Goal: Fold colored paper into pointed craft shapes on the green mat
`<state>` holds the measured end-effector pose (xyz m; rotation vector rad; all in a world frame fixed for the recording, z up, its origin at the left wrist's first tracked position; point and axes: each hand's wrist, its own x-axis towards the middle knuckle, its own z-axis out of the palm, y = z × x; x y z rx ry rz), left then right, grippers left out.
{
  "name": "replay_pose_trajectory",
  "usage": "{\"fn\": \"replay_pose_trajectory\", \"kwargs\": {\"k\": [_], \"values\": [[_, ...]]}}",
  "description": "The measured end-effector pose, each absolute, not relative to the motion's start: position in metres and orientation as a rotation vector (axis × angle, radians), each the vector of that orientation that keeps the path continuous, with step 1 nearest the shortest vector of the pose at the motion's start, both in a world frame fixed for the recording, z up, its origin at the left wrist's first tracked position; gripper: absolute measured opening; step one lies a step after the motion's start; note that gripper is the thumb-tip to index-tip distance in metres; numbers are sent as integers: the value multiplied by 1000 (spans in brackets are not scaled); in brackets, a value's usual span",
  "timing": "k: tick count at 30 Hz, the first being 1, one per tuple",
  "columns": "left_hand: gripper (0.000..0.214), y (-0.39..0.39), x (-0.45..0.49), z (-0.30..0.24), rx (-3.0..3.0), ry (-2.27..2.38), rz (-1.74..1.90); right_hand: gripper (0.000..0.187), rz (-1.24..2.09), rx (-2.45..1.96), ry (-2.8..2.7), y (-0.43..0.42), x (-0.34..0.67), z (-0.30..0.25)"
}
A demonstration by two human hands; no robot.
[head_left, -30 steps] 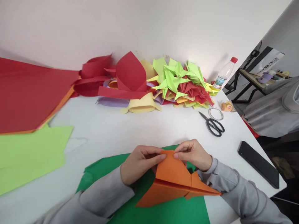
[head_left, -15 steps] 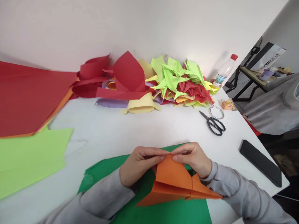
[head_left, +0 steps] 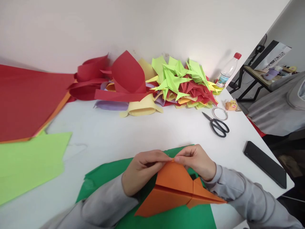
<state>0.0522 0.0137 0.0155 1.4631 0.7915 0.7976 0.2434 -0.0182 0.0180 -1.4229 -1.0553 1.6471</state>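
Observation:
A partly folded orange paper (head_left: 173, 190) lies over a dark green sheet (head_left: 107, 173) at the near edge of the white table (head_left: 143, 133). My left hand (head_left: 140, 170) and my right hand (head_left: 196, 160) meet at its far tip. Both pinch that tip between thumb and fingers. Grey sleeves cover both forearms. The lower part of the orange paper spreads into pointed flaps toward the right.
A pile of folded paper shapes (head_left: 181, 84) and curled red strips (head_left: 124, 79) lines the wall. Large red sheets (head_left: 26, 98) and a light green sheet (head_left: 28, 160) lie left. Scissors (head_left: 216, 124), a tape roll (head_left: 220, 113), a bottle (head_left: 227, 71) and a black phone (head_left: 264, 163) sit right.
The two hands have drawn closer together on the paper's tip, which is now narrower and more pointed. The orange paper has shifted slightly left.

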Motion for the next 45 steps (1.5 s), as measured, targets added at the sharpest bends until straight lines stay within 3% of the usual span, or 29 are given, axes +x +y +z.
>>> {"fn": "replay_pose_trajectory", "kwargs": {"k": [7, 17, 45], "values": [[28, 10, 53, 17, 1386, 1016, 648, 40, 1632, -1416, -1050, -19, 242, 19], [31, 13, 54, 17, 1420, 976, 524, 42, 1730, -1349, -990, -21, 243, 12], [29, 9, 56, 16, 1294, 936, 584, 38, 1616, -1360, -1052, -20, 240, 17]]}}
